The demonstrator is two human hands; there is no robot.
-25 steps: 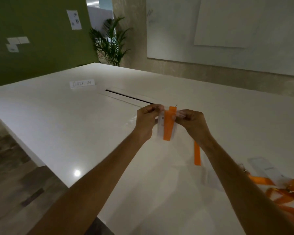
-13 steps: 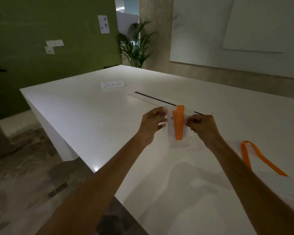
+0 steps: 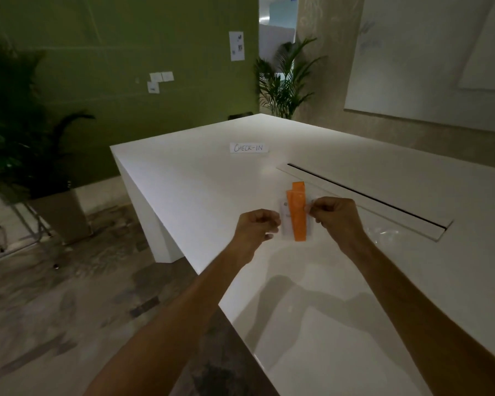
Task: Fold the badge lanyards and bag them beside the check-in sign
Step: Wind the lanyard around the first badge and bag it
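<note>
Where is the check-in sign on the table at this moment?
In the head view, the check-in sign lies flat on the white table, near its far corner, left of the long slot.

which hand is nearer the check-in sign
Left, only slightly. The left hand sits almost straight below the check-in sign on the table; the right hand is off to its right. Both pinch the bagged orange lanyard.
</note>
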